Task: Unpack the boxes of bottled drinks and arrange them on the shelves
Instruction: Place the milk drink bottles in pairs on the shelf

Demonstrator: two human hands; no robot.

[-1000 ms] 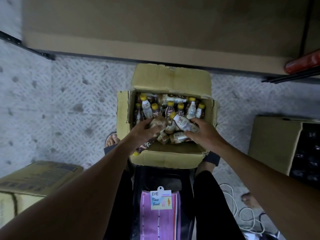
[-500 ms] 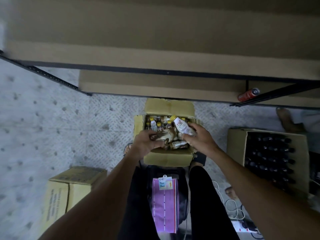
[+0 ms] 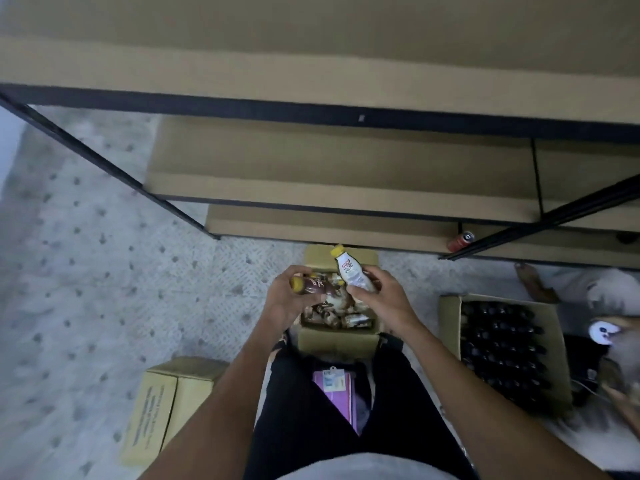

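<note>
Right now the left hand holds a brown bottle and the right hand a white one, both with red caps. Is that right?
Not quite: the caps are yellow, not red. The head view shows the left hand holding a brown bottle and the right hand a white bottle, both yellow-capped.

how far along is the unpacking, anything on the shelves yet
Barely begun. Done: the middle box is open, but only a red can shows on the shelves. In hand: the left hand grips a brown bottle, the right hand a white bottle. Left: more bottles lie in that box, the box of dark bottles looks full, and the box at left looks closed.
</note>
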